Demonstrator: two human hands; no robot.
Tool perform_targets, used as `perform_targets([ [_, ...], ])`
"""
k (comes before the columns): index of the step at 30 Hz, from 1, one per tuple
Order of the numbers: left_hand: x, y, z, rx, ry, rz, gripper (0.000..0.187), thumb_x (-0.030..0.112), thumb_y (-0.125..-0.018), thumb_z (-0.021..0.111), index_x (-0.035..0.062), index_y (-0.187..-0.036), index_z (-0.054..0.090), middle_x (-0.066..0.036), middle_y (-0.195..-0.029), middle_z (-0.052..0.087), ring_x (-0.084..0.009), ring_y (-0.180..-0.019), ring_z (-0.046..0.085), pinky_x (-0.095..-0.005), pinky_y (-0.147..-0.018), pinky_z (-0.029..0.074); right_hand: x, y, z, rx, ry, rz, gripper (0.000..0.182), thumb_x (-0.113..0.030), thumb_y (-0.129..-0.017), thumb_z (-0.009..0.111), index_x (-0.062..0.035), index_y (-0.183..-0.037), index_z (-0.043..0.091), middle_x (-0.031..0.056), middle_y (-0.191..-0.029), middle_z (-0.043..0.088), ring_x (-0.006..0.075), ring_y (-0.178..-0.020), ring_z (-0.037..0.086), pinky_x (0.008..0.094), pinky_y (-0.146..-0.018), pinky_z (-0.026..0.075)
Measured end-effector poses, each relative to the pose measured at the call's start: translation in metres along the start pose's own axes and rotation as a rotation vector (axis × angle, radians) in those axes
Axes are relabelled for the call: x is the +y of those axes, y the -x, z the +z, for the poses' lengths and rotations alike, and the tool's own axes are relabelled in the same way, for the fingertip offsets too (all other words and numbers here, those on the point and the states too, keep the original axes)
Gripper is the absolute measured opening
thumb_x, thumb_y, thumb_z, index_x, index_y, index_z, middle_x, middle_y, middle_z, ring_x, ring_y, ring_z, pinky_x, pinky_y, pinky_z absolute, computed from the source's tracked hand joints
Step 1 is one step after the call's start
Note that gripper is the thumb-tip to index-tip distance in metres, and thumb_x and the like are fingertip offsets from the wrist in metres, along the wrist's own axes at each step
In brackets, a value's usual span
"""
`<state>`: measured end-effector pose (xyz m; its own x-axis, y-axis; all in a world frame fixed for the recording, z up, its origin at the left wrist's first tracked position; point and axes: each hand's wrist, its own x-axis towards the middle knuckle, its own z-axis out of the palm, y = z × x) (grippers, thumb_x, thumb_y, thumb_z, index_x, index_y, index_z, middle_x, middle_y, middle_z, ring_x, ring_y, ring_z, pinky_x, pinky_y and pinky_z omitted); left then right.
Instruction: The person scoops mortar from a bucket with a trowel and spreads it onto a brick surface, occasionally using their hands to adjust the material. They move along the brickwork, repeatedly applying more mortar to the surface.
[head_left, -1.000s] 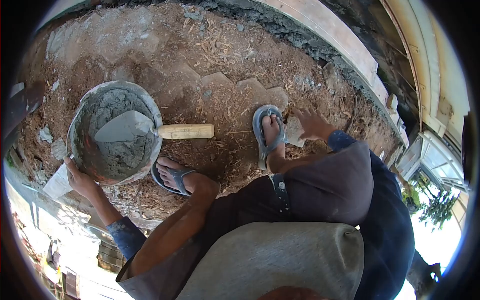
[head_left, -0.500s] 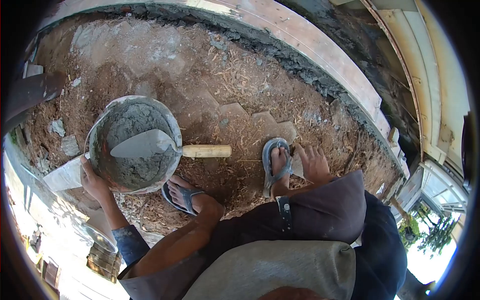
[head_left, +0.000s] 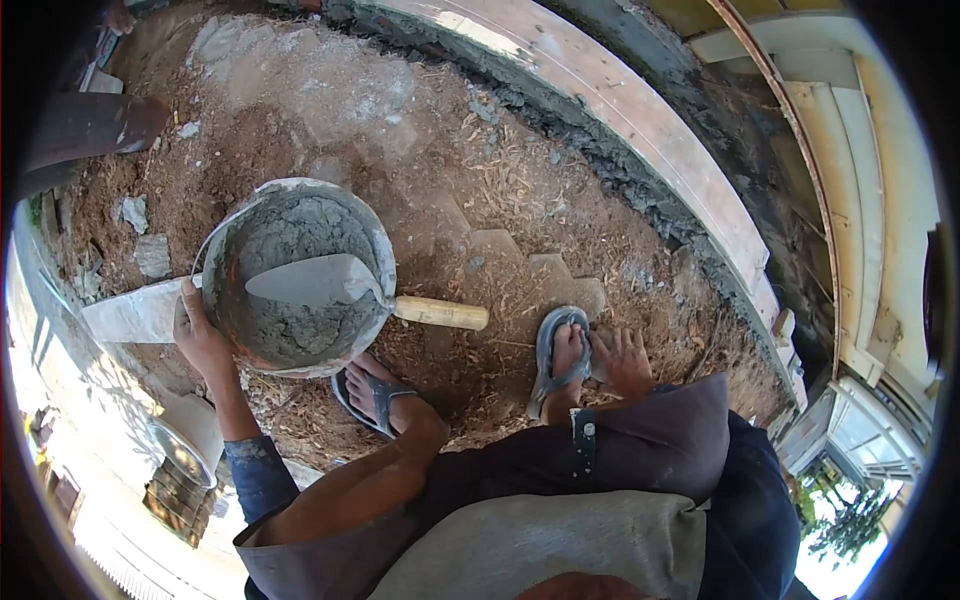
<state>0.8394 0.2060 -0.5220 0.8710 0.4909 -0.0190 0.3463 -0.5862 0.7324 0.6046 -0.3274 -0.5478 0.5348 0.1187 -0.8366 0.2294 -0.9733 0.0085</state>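
Observation:
A round bucket (head_left: 378,235) of wet grey mortar (head_left: 300,235) stands on the bare soil at left. My left hand (head_left: 203,335) grips its near-left rim, thumb up along the outside. A pointed trowel (head_left: 315,280) lies on the mortar, its wooden handle (head_left: 440,312) sticking out over the right rim; neither hand touches it. My right hand (head_left: 622,362) rests low by the ground beside my right sandal (head_left: 548,370), fingers stretched and slightly apart. Its palm side is hidden, and I see nothing held in it.
A mortar-lined pink edge board (head_left: 640,125) curves along the far side. Several pavers (head_left: 565,280) lie half buried in soil. A pale slab (head_left: 150,312) is left of the bucket, a second bucket (head_left: 190,435) behind it. Another person's hand (head_left: 118,18) shows at upper left.
The view has turned slightly, so the bucket and trowel appear further right. My left hand keeps its hold on the rim. Another person's hand has come into view at upper left.

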Motion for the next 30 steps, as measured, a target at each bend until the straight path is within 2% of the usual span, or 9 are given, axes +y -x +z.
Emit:
perform_targets([
  [4,0.002,0.002,0.002,0.01,0.006,0.016,0.051,0.041,-0.101,0.049,-0.0011,-0.072,0.055,0.001,-0.061,0.041,-0.0113,-0.059,0.033,-0.0315,-0.052,0.027,0.028,-0.001,-0.034,-0.04,0.065,0.046,0.111,-0.044,-0.063,0.083,-0.0125,-0.15,0.022,0.0266,-0.131,0.047,0.0436,-0.123,0.045,0.055,-0.108,0.03],
  [7,0.003,0.001,0.001,0.014,-0.002,0.014,0.051,0.041,-0.101,0.049,-0.0021,-0.074,0.057,0.0,-0.062,0.044,-0.0113,-0.06,0.035,-0.0314,-0.053,0.029,0.051,-0.02,-0.08,0.079,-0.022,0.082,0.113,-0.04,-0.057,0.085,-0.0139,-0.149,0.024,0.0261,-0.126,0.047,0.044,-0.119,0.047,0.0541,-0.106,0.032],
  [8,0.002,0.001,0.0,0.004,-0.026,0.005,0.051,0.041,-0.101,0.05,-0.0026,-0.076,0.058,0.0,-0.062,0.045,-0.0113,-0.061,0.036,-0.031,-0.054,0.03,0.06,-0.034,-0.102,0.18,-0.107,0.109,0.115,-0.036,-0.052,0.087,-0.0152,-0.147,0.025,0.0255,-0.122,0.047,0.0445,-0.115,0.048,0.0532,-0.103,0.034],
  [10,0.002,0.002,0.0,0.009,0.018,-0.009,0.051,0.041,-0.1,0.05,-0.0033,-0.077,0.059,-0.001,-0.063,0.046,-0.0116,-0.062,0.037,-0.0303,-0.055,0.031,0.073,-0.068,-0.15,0.301,-0.29,0.098,0.109,-0.04,-0.056,0.085,-0.0155,-0.145,0.029,0.0295,-0.127,0.043,0.0455,-0.122,0.045,0.0556,-0.106,0.032],
  [14,0.005,0.002,0.002,0.033,0.018,-0.018,0.052,0.042,-0.1,0.051,-0.0047,-0.081,0.061,-0.003,-0.067,0.05,-0.0122,-0.065,0.04,-0.029,-0.058,0.034,0.085,-0.155,-0.235,0.728,-0.513,0.012,0.099,-0.037,-0.058,0.082,-0.0155,-0.142,0.035,0.028,-0.119,0.049,0.0455,-0.114,0.049,0.0508,-0.099,0.04],
  [18,0.001,0.002,0.0,0.046,-0.022,-0.012,0.053,0.043,-0.1,0.051,-0.0046,-0.08,0.061,-0.003,-0.067,0.051,-0.0125,-0.065,0.04,-0.0299,-0.058,0.034,0.1,-0.247,-0.308,1.022,-0.451,-0.06,0.1,-0.04,-0.058,0.083,-0.0156,-0.142,0.036,0.029,-0.119,0.053,0.0449,-0.112,0.051,0.0463,-0.099,0.042],
  [23,0.002,0.003,-0.003,0.014,-0.058,-0.034,0.054,0.045,-0.1,0.05,-0.002,-0.074,0.054,-0.001,-0.065,0.044,-0.0122,-0.064,0.037,-0.0298,-0.058,0.032,0.108,-0.328,-0.364,1.061,-0.379,-0.061,0.105,-0.043,-0.057,0.085,-0.0159,-0.144,0.033,0.0303,-0.123,0.053,0.0457,-0.116,0.05,0.047,-0.101,0.041],
  [24,0.006,0.004,0.001,0.048,-0.036,0.003,0.053,0.045,-0.1,0.049,-0.0003,-0.072,0.051,0.0,-0.064,0.04,-0.0112,-0.064,0.034,-0.0289,-0.057,0.029,0.108,-0.338,-0.367,1.041,-0.378,-0.042,0.106,-0.045,-0.058,0.085,-0.0157,-0.145,0.033,0.0303,-0.124,0.052,0.046,-0.118,0.049,0.0476,-0.103,0.04],
  [30,0.002,0.002,0.0,0.045,-0.042,0.011,0.053,0.044,-0.1,0.049,0.0003,-0.072,0.051,0.002,-0.063,0.037,-0.0099,-0.062,0.032,-0.0281,-0.055,0.026,0.107,-0.369,-0.354,0.868,-0.399,-0.001,0.105,-0.052,-0.064,0.082,-0.0114,-0.146,0.03,0.032,-0.128,0.05,0.0473,-0.123,0.046,0.0494,-0.105,0.037],
])
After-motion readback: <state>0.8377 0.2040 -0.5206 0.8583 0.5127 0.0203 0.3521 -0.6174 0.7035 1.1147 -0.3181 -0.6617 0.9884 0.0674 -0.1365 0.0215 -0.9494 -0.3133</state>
